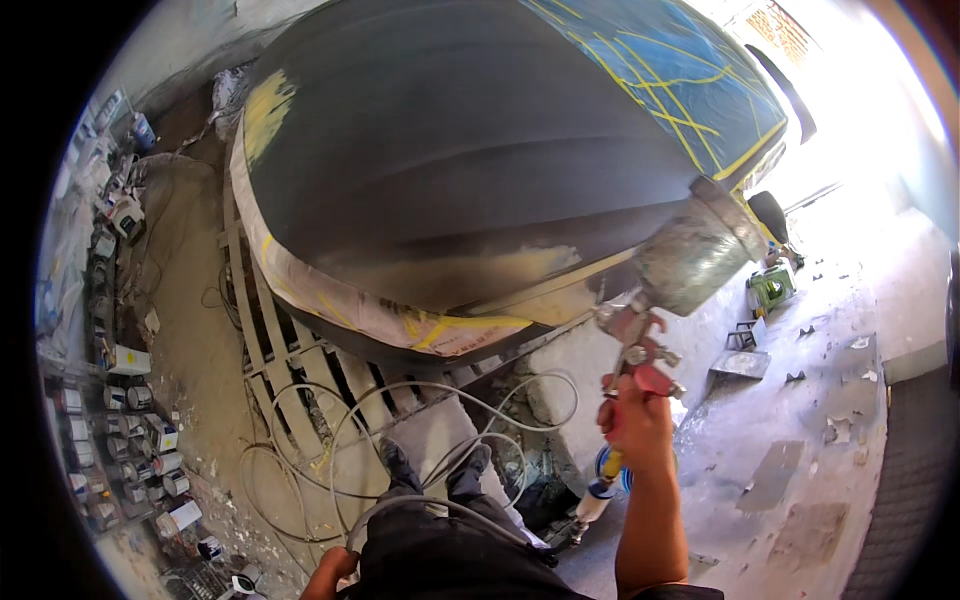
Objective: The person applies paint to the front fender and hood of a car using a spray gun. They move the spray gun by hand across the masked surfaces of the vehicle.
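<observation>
Fingers (631, 408) clasp a spray gun (632, 332) with streaky, cylindrical metal cup (690, 258).

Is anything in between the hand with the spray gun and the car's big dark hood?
Nothing visible stands in the way. The right hand holds the spray gun up beside the hood. The gray hose in the left hand loops lower, around the feet, not between them.

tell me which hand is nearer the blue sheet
Right. The right hand, on the spray gun, is below the blue sheet in view; the left hand, holding the hose, is farther, lower left.
</observation>
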The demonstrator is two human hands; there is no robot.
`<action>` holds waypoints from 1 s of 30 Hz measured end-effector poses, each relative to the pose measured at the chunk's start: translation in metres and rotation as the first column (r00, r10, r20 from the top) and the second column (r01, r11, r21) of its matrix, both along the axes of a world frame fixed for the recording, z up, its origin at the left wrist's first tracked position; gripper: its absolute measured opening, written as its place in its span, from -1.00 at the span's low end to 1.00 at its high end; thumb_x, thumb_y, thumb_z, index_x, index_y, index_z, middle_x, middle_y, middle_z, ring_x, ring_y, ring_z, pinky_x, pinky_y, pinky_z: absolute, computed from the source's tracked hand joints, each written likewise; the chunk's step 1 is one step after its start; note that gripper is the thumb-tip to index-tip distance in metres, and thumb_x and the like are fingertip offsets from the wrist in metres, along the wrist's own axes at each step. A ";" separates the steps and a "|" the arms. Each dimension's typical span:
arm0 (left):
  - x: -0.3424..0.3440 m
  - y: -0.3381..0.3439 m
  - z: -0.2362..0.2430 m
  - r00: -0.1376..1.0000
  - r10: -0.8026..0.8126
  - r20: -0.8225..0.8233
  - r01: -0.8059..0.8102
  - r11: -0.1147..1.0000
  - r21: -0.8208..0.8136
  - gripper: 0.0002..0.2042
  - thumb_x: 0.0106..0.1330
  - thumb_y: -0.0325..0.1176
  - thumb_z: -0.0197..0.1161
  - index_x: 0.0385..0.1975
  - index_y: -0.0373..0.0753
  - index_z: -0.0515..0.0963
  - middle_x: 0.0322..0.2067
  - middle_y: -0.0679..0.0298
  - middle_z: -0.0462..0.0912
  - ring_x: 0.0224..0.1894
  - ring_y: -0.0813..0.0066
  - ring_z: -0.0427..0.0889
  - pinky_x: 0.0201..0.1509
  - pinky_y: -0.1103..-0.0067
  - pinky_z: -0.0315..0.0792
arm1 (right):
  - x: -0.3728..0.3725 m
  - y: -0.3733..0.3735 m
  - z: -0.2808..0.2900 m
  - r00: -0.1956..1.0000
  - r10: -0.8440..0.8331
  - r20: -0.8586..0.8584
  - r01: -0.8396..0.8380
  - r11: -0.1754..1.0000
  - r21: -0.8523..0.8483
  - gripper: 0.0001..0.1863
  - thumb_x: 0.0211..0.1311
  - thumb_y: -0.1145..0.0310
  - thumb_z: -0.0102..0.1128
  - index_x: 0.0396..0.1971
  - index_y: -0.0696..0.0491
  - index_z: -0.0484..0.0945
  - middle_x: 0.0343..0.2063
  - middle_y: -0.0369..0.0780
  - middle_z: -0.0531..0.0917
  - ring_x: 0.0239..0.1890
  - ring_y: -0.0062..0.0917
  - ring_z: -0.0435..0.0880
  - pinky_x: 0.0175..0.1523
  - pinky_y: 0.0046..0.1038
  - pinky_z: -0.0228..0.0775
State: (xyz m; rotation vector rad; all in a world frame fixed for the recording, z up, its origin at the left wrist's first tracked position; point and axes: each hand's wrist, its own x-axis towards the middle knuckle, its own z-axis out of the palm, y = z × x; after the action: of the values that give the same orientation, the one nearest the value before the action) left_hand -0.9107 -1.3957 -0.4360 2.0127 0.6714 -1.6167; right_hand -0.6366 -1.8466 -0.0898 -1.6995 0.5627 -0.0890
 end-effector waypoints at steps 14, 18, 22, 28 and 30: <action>-0.001 -0.070 -0.025 0.943 -0.253 0.218 0.284 0.951 -0.124 -0.50 0.18 0.04 0.02 -0.47 -0.38 0.61 -0.46 -0.08 0.61 -0.25 0.05 0.63 -0.16 0.32 0.47 | 0.025 -0.127 0.042 0.977 -0.202 0.068 0.212 0.895 -0.391 -0.75 0.32 0.25 -0.03 -0.26 0.14 0.47 -0.59 -0.31 0.48 -0.69 -0.68 0.49 -0.68 -0.62 0.23; 0.008 -0.078 0.010 0.974 -0.205 0.101 0.216 0.969 -0.119 -0.52 0.18 0.02 0.03 -0.45 -0.37 0.61 -0.44 -0.08 0.61 -0.29 0.06 0.64 -0.20 0.32 0.49 | 0.043 -0.094 0.030 0.989 -0.048 -0.137 -0.013 0.911 -0.411 -0.75 0.31 0.25 0.01 -0.34 0.17 0.45 -0.57 -0.29 0.48 -0.69 -0.65 0.49 -0.63 -0.60 0.29; -0.003 -0.071 0.017 0.981 -0.147 0.127 0.157 0.984 -0.078 -0.55 0.15 -0.01 0.06 -0.49 -0.38 0.61 -0.47 -0.07 0.61 -0.36 0.10 0.65 -0.23 0.37 0.49 | 0.051 -0.028 0.005 0.986 0.164 -0.002 -0.151 0.901 -0.406 -0.78 0.27 0.26 0.02 -0.27 0.12 0.41 -0.68 -0.30 0.49 -0.71 -0.67 0.45 -0.65 -0.61 0.25; -0.071 -0.029 -0.011 0.969 0.177 -0.170 -0.183 0.983 -0.018 -0.62 0.11 -0.07 0.14 -0.49 -0.34 0.60 -0.61 0.02 0.59 -0.55 0.21 0.62 -0.46 0.36 0.48 | 0.061 0.097 -0.015 0.870 0.493 0.020 -0.430 0.778 -0.459 -0.81 0.25 0.39 0.04 -0.24 0.18 0.33 -0.53 -0.30 0.45 -0.62 -0.66 0.46 -0.54 -0.59 0.35; -0.076 -0.021 0.007 0.957 0.227 -0.178 -0.231 0.973 0.001 -0.63 0.11 -0.08 0.15 -0.48 -0.34 0.60 -0.61 0.04 0.58 -0.57 0.22 0.62 -0.51 0.35 0.47 | 0.062 0.130 -0.033 0.837 0.546 0.030 -0.443 0.709 -0.549 -0.78 0.24 0.37 0.06 -0.21 0.17 0.35 -0.47 -0.20 0.49 -0.52 -0.50 0.51 -0.44 -0.48 0.39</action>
State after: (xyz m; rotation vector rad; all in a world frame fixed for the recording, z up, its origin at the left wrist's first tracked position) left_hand -0.9866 -1.4168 -0.4291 1.7175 0.9145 -1.6662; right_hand -0.5741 -1.7163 -0.1225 -2.2993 -0.1109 -0.0122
